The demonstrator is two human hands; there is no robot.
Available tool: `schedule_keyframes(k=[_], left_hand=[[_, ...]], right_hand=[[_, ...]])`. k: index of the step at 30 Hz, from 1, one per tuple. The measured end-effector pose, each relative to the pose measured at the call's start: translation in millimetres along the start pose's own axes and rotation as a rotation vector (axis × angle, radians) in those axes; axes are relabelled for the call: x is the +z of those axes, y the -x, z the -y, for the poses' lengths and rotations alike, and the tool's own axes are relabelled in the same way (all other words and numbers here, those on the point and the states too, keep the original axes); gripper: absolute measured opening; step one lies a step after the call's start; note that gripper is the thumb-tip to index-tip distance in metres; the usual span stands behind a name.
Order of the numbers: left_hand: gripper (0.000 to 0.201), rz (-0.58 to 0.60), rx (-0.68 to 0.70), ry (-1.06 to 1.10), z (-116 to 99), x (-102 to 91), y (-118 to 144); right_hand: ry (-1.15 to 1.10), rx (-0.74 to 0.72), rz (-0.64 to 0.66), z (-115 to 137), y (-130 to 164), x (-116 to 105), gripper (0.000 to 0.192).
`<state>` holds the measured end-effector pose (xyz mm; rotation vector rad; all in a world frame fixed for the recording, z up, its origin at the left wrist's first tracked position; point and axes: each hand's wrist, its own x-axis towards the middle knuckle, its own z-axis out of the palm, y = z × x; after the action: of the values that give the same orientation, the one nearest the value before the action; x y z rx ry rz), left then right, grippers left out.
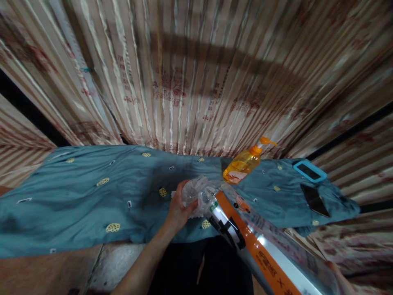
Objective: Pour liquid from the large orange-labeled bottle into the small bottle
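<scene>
Clear plastic wrapping (199, 190) bunches over the top end of a long silver-and-orange package (245, 237), and I see my left hand (179, 207) closed on it above the teal cloth (92, 196). My right hand is barely in view; grip unclear. Just behind, a pump bottle (242, 164) holds orange liquid.

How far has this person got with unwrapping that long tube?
Early on, it seems. The left hand grips the crumpled clear wrap bunched at the top end of the long orange-and-silver tube, so that end looks loosened. The rest of the tube still shows clear plastic over it. The right hand is barely in view at the lower edge. The orange pump bottle and two phones lie untouched on the blue cloth.
</scene>
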<state>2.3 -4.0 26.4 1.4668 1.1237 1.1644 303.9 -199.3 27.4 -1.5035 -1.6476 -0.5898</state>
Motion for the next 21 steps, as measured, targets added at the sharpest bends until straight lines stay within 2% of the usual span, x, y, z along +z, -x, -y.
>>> schedule_keyframes(k=[4,7,14,21], left_hand=[[0.055,0.0,0.0,-0.011,1,-0.1,0],[0.057,0.007,0.023,0.01,2,-0.6,0],[0.058,0.03,0.031,0.035,1,-1.7,1],[0.058,0.021,0.05,0.041,4,-1.1,1]], right_hand=[[-0.001,-0.119,-0.011,-54,5,13,0.057],[0.003,-0.158,-0.006,-68,14,13,0.059],[0.015,-0.143,-0.017,-52,29,12,0.067],[0.01,-0.013,-0.016,-22,24,17,0.078]])
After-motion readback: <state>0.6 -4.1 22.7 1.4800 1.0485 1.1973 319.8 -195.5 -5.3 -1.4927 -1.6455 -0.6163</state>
